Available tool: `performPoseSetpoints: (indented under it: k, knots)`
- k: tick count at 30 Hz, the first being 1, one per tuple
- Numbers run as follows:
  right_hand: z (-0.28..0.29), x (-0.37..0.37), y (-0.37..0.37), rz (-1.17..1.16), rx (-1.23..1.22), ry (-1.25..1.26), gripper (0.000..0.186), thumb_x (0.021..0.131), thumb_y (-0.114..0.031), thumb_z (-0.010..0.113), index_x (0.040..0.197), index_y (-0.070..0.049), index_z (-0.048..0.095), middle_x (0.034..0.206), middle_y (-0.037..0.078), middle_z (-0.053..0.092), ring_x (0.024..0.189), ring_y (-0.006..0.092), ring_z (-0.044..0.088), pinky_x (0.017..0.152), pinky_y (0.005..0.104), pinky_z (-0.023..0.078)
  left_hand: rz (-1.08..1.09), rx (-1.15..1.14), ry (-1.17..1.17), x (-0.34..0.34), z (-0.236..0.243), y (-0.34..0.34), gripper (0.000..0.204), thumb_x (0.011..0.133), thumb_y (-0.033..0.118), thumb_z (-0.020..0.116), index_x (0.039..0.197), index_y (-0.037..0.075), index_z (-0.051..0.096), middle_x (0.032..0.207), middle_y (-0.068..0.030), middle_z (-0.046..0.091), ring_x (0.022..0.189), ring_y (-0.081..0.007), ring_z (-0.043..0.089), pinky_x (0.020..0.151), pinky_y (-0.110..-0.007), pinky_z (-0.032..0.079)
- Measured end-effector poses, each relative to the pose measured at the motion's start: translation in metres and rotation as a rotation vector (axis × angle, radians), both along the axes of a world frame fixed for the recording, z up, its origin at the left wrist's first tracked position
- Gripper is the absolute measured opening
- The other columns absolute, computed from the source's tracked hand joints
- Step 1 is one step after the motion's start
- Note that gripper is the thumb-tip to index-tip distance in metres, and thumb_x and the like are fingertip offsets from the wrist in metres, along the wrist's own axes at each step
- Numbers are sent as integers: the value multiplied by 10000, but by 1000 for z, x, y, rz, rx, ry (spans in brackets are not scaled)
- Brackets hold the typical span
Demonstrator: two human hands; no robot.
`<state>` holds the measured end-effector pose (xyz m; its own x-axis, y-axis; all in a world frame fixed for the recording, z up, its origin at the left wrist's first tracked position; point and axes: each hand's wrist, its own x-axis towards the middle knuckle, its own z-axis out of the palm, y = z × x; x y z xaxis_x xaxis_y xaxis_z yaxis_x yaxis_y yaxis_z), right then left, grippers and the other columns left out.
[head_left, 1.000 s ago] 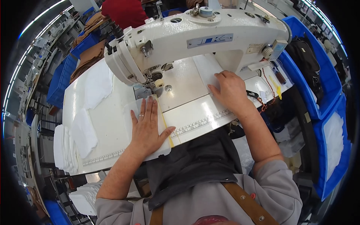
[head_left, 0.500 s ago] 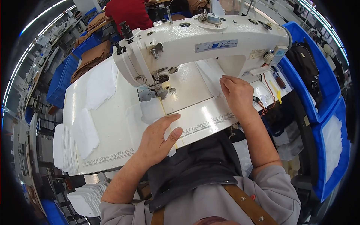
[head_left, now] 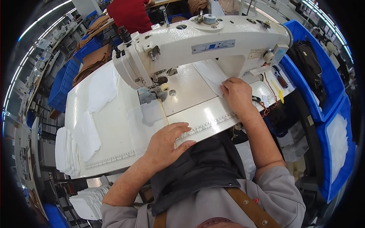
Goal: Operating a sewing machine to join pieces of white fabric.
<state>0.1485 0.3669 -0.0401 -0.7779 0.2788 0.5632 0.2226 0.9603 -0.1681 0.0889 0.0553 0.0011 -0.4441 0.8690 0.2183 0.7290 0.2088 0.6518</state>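
Note:
My left hand (head_left: 165, 146) is over the front edge of the sewing table, thumb and fingers apart, holding nothing. Just beyond it, a white fabric piece (head_left: 152, 112) lies flat by the needle area, with a thin sheer layer around it. Under the arm of the white sewing machine (head_left: 205, 38) rests another white fabric piece (head_left: 210, 73). My right hand (head_left: 238, 95) has its fingers closed on that piece's near right edge; the fingertips are partly hidden. The presser foot (head_left: 155, 90) stands left of the bare metal plate.
More white pieces (head_left: 102, 85) and a white stack (head_left: 65, 150) lie on the table's left side. Blue bins (head_left: 323, 110) stand at the right, one with a black bag. Scissors, cord and small tools (head_left: 280, 78) lie by the machine's base. Someone in red sits beyond.
My left hand has shifted right and slightly toward me, off the flat white piece. My right hand has closed on the other piece's edge and come slightly nearer.

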Motion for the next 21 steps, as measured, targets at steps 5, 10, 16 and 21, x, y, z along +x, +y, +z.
performPoseSetpoints:
  k: [5, 10, 16, 21]
  knots:
    - [16, 8, -11, 71, 63, 234, 68, 875, -107, 734, 870, -47, 766, 963, 66, 754, 878, 275, 712, 777, 407, 573, 35, 32, -231, -11, 6, 2, 411, 965, 299, 764, 1267, 30, 690, 1262, -162, 721, 1186, -275, 696, 964, -382, 558]
    - [48, 39, -79, 451, 70, 120, 217, 791, -56, 727, 1003, -10, 737, 1028, 94, 735, 817, 266, 677, 727, 398, 544, 232, 393, -1117, -26, -7, 23, 610, 1019, 217, 698, 1524, 4, 430, 1154, -155, 745, 1065, -243, 723, 879, -358, 602]
    - [50, 49, -123, 799, -293, 18, 305, 814, -75, 804, 1091, 19, 720, 1124, 143, 727, 829, 269, 688, 719, 365, 561, 170, 269, -1089, -71, -16, -9, 625, 977, 99, 715, 1501, 18, 384, 1081, -105, 739, 909, -150, 723, 730, -315, 645]
    - [49, 8, -126, 725, -263, 24, 589, 765, -36, 788, 1335, -70, 646, 1372, 169, 631, 923, 288, 682, 829, 400, 587, 199, 303, -1253, -70, -1, -36, 639, 967, 99, 731, 1501, 39, 386, 1004, -60, 731, 834, -128, 720, 722, -304, 647]
